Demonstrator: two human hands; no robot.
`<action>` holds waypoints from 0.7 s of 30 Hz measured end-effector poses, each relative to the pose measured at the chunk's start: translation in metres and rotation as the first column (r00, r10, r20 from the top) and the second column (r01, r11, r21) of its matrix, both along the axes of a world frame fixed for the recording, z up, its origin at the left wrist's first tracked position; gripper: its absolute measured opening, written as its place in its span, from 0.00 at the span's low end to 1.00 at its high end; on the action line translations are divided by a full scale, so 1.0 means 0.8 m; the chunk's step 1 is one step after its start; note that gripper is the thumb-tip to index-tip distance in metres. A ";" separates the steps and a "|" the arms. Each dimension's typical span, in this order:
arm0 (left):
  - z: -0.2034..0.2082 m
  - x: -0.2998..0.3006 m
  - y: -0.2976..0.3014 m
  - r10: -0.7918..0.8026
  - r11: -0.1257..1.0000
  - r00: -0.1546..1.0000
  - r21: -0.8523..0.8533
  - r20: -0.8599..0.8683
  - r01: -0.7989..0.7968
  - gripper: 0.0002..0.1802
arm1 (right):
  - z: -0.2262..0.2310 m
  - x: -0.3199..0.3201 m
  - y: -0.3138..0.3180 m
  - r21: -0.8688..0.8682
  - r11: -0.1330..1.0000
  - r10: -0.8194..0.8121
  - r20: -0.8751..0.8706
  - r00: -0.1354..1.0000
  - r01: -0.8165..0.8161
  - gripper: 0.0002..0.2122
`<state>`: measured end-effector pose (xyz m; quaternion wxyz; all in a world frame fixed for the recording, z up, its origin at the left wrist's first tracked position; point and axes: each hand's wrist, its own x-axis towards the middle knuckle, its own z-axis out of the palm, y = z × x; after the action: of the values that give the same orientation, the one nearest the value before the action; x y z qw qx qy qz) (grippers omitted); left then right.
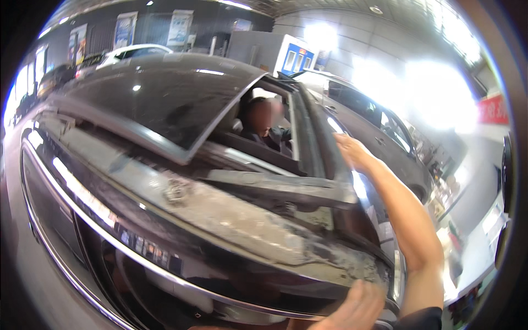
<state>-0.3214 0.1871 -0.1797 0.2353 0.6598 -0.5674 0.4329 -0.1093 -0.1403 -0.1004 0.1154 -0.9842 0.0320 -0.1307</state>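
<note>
A dark car roof (pixel 264 242) fills the middle, its side rail dusty and stained. Its sunroof panel (pixel 159 104) is tilted up beside an opening. My right arm stretches along the windshield side, and my right hand (pixel 355 151) is at the far part of the dark front strip (pixel 324 126), fingers bent against its edge. Low in the picture, my left hand (pixel 355 308) rests at the near front corner of the roof, its fingers blurred but stretched out, with no object seen in it. A flat dark bar (pixel 280 187) spans the near side of the opening.
Through the opening a person (pixel 269 124) shows inside the car. A grey car (pixel 374 118) stands close on the far side, a white car (pixel 135 52) farther back. A blue-and-white booth (pixel 297 55) is behind. At right a pale bench (pixel 478 269) holds items.
</note>
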 end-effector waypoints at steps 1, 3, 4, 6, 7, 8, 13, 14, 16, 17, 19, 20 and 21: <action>0.001 -0.003 -0.004 0.008 1.000 1.000 0.007 -0.021 -0.008 0.24 | 0.009 -0.004 0.009 -0.186 0.983 -0.004 -0.020 1.000 0.000 0.23; 0.014 -0.004 -0.001 -0.031 0.999 0.996 0.038 -0.083 0.034 0.22 | 0.011 0.003 0.006 -0.221 0.975 0.029 -0.009 1.000 -0.030 0.23; 0.020 -0.004 -0.001 -0.007 0.999 0.996 0.035 -0.089 0.010 0.21 | 0.014 0.004 0.011 -0.241 0.970 0.029 -0.007 1.000 -0.029 0.24; 0.023 -0.009 -0.001 0.007 0.997 0.993 0.076 -0.117 0.002 0.21 | 0.016 -0.003 0.027 -0.230 0.973 0.021 0.008 1.000 -0.018 0.24; 0.020 -0.012 -0.005 0.015 0.998 0.992 0.065 -0.125 -0.007 0.21 | 0.016 -0.004 0.027 -0.244 0.969 0.045 0.018 0.999 -0.040 0.24; 0.015 -0.016 -0.007 0.017 0.999 0.989 0.050 -0.144 -0.010 0.22 | 0.012 -0.007 0.023 -0.261 0.964 0.065 0.015 0.998 -0.058 0.23; 0.015 -0.017 -0.009 -0.014 0.997 0.982 0.066 -0.186 0.026 0.23 | 0.011 -0.003 0.019 -0.247 0.969 0.017 0.005 1.000 -0.015 0.24; 0.017 -0.018 -0.006 -0.005 0.996 0.983 0.089 -0.182 0.021 0.23 | 0.008 -0.002 0.018 -0.243 0.970 0.011 0.009 1.000 -0.009 0.24; 0.019 -0.016 -0.004 -0.003 0.994 0.983 0.106 -0.182 0.022 0.22 | 0.005 0.000 0.016 -0.233 0.972 0.000 0.016 1.000 0.004 0.24; 0.021 -0.016 -0.004 -0.005 0.995 0.983 0.100 -0.185 0.024 0.22 | 0.008 0.002 0.018 -0.232 0.973 -0.001 0.018 1.000 0.005 0.24; 0.020 -0.016 -0.004 -0.004 0.997 0.983 0.075 -0.182 0.018 0.21 | 0.011 0.000 0.023 -0.222 0.975 -0.003 0.016 1.000 0.007 0.24; 0.016 -0.017 -0.004 0.003 1.000 0.986 0.026 -0.164 0.001 0.21 | 0.015 -0.002 0.032 -0.225 0.974 0.008 0.031 0.999 -0.001 0.24; 0.011 -0.016 -0.006 0.011 1.000 0.989 -0.022 -0.145 -0.014 0.21 | 0.020 -0.007 0.040 -0.191 0.982 0.009 0.015 1.000 -0.006 0.24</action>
<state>-0.3338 0.1821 -0.1709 0.2806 0.6903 -0.5396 0.3919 -0.1149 -0.1081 -0.0840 0.0213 -0.9897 0.0146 -0.1406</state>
